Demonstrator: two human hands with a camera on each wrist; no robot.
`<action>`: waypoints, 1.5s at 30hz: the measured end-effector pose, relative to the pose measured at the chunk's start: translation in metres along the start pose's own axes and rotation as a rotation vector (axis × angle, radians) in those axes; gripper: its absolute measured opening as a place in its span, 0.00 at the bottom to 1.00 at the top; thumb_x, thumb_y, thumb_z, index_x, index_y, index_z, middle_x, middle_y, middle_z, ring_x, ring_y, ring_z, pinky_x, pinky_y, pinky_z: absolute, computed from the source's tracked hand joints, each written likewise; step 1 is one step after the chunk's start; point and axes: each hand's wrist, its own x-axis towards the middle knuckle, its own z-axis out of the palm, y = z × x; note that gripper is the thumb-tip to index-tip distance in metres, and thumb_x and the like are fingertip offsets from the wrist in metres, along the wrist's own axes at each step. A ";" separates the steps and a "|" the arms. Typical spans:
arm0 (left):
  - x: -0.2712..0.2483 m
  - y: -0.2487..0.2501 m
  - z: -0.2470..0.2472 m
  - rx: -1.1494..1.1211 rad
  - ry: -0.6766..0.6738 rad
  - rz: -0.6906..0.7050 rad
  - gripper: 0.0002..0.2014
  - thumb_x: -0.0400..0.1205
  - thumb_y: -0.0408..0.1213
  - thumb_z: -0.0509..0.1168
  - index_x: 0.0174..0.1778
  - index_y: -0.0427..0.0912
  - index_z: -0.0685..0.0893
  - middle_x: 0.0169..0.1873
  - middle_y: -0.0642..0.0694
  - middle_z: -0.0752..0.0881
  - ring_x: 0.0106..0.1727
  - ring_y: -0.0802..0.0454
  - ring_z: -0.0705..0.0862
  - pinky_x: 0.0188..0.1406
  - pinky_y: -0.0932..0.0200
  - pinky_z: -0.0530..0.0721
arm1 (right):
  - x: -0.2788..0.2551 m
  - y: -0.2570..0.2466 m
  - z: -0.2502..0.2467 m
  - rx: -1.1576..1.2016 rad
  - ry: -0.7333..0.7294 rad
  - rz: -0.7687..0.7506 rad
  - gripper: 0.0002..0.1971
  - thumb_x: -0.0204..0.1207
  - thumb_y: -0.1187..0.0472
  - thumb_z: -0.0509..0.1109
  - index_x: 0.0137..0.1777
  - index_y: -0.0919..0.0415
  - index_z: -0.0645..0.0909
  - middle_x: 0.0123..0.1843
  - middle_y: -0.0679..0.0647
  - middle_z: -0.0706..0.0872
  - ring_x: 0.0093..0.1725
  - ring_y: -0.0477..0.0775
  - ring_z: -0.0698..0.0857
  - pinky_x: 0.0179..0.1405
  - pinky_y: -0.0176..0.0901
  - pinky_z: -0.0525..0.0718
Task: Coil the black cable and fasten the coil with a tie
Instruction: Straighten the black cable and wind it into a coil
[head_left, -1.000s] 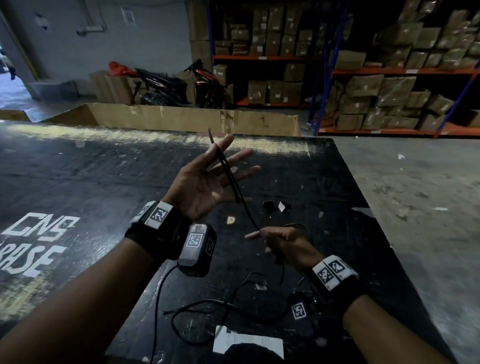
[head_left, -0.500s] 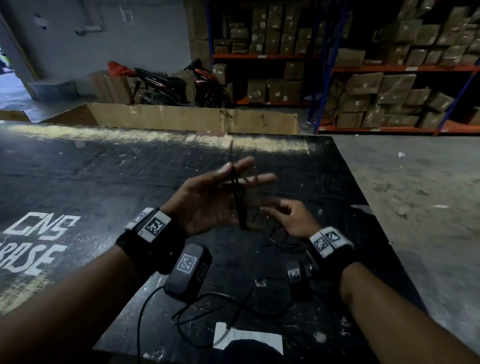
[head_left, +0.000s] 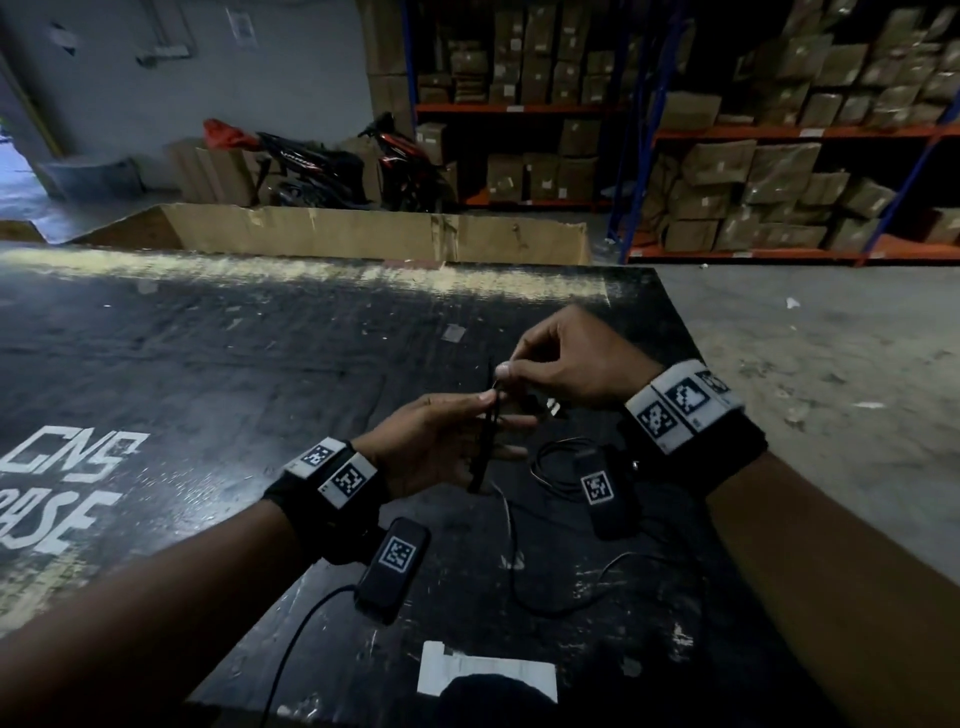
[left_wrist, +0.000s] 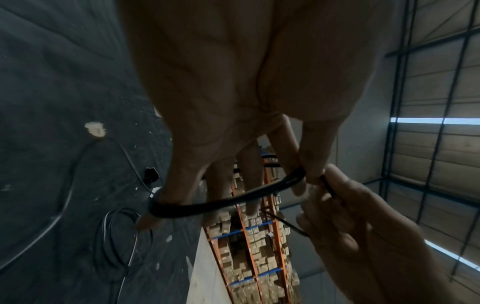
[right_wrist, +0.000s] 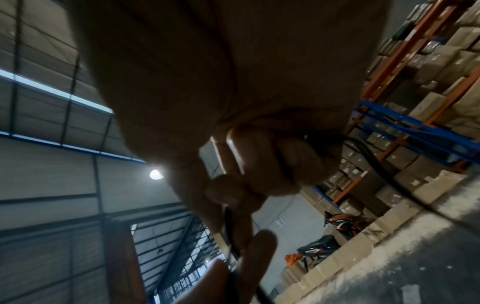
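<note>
The black cable (head_left: 483, 452) is wound in loops around the straight fingers of my left hand (head_left: 431, 447), held upright above the table. In the left wrist view the loops (left_wrist: 221, 203) run from the little finger to the index finger, where the left thumb pins them. My right hand (head_left: 566, 364) is just above and to the right, pinching a strand of the cable (left_wrist: 328, 186) beside that thumb. In the right wrist view the cable (right_wrist: 283, 164) passes between the curled fingers of the right hand (right_wrist: 233, 82). The rest of the cable (head_left: 545, 467) lies in loose loops on the table.
The black table (head_left: 208, 364) ends at the right above a concrete floor (head_left: 805, 364). Small black and white pieces (head_left: 551, 408) lie under the hands. A white label (head_left: 483, 675) sits at the near edge. A cardboard wall (head_left: 363, 234) borders the far side, shelves of boxes (head_left: 753, 171) beyond.
My right hand has risen from low near the table to the left fingertips, bringing the cable up around the left fingers. The left thumb has come down onto the cable.
</note>
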 end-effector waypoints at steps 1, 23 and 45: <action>0.001 0.002 0.000 -0.002 0.037 0.020 0.19 0.89 0.46 0.61 0.75 0.48 0.85 0.73 0.40 0.88 0.74 0.32 0.85 0.71 0.19 0.75 | -0.006 -0.001 0.004 0.003 0.041 -0.002 0.06 0.77 0.57 0.77 0.44 0.56 0.95 0.36 0.55 0.94 0.34 0.49 0.89 0.38 0.53 0.87; -0.007 0.062 0.007 -0.345 -0.237 0.406 0.17 0.86 0.47 0.62 0.69 0.52 0.87 0.83 0.34 0.75 0.82 0.24 0.74 0.70 0.06 0.66 | -0.053 0.103 0.103 0.598 -0.023 0.174 0.21 0.89 0.57 0.59 0.52 0.72 0.89 0.23 0.42 0.80 0.23 0.40 0.73 0.26 0.30 0.68; 0.011 -0.013 0.015 0.201 -0.059 -0.103 0.18 0.88 0.37 0.66 0.67 0.29 0.88 0.72 0.39 0.88 0.76 0.26 0.81 0.57 0.36 0.76 | -0.017 0.015 -0.009 -0.052 -0.001 0.058 0.16 0.74 0.48 0.79 0.34 0.61 0.92 0.27 0.51 0.90 0.25 0.42 0.82 0.32 0.45 0.81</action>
